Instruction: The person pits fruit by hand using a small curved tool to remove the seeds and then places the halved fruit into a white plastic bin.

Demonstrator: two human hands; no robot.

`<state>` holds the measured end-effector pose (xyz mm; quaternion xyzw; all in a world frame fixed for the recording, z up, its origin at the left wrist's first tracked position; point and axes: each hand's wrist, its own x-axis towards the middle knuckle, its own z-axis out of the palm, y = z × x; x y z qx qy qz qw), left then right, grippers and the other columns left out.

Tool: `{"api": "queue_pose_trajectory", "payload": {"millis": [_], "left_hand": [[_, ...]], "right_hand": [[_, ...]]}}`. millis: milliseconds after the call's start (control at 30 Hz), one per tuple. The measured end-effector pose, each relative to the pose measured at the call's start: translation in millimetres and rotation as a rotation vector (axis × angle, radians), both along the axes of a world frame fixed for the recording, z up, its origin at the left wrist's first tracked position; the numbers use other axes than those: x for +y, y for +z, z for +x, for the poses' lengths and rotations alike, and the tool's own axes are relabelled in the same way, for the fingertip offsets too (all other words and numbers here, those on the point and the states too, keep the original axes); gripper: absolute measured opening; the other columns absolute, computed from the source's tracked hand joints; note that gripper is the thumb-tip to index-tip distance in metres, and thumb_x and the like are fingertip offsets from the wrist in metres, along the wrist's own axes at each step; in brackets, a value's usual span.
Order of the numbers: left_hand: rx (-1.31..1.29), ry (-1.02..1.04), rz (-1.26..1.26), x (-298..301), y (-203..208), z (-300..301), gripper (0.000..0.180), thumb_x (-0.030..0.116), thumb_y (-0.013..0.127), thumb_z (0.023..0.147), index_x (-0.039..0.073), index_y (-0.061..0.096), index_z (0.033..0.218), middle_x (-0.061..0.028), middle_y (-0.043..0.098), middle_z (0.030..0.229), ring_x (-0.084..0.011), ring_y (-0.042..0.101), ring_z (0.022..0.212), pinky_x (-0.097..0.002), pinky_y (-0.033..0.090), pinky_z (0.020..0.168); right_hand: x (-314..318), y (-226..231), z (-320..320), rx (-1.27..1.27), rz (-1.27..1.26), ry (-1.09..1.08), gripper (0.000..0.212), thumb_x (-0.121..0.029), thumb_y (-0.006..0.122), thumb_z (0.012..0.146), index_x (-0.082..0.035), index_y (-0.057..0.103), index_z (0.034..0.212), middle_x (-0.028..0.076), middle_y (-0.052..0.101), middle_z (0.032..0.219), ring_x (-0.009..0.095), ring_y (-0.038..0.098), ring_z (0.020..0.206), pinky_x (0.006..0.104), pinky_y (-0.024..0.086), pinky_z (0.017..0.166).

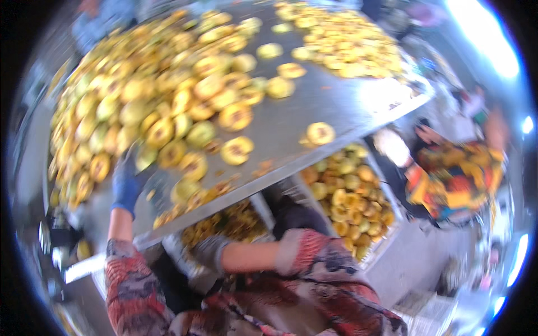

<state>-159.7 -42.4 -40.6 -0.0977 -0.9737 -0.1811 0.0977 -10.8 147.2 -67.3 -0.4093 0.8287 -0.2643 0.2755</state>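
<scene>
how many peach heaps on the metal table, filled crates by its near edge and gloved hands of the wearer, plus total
Peach heaps: 2, left heap and far right heap
Filled crates: 2, middle crate and right crate
Wearer's gloved hands: 2, blue-gloved left hand and grey-gloved right hand
Total: 6

**A food-processing workroom, busy with people**

It's a production floor I'm standing on, no home kitchen: a broad metal table [294,120] is heaped with far more halved yellow fruit [140,106] than any household needs. A packed crate [397,218] stands below its edge, and people gather round, one in a bright patterned top [457,173], another in blue [101,25].
</scene>
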Motion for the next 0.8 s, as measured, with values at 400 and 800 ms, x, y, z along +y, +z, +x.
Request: {"api": "queue_pose_trajectory", "payload": {"millis": [400,800], "left_hand": [[-0.291,0.012,0.728,-35,-42,14,0.053,0.017,0.068,0.066,0.003,0.046,0.113,-0.0092,0.055,0.101,-0.0239,0.056,0.09,-0.0336,0.046,0.074],[-0.287,0.042,2.062,-11,16,121,0.058,0.046,0.04,0.087,-0.006,0.046,0.113,-0.021,0.054,0.108,-0.03,0.055,0.097,-0.0383,0.044,0.087]], "right_hand": [[-1,15,-12,-0.3,-0.244,-0.099,0.021,-0.024,0.048,0.082,-0.008,0.056,0.093,0.013,0.059,0.084,0.029,0.058,0.078,0.0379,0.046,0.069],[-21,23,-32,0.012,-0.625,-0.477,0.032,-0.026,0.06,0.077,-0.001,0.046,0.092,0.013,0.056,0.072,0.021,0.054,0.064,0.0324,0.046,0.06]]}}
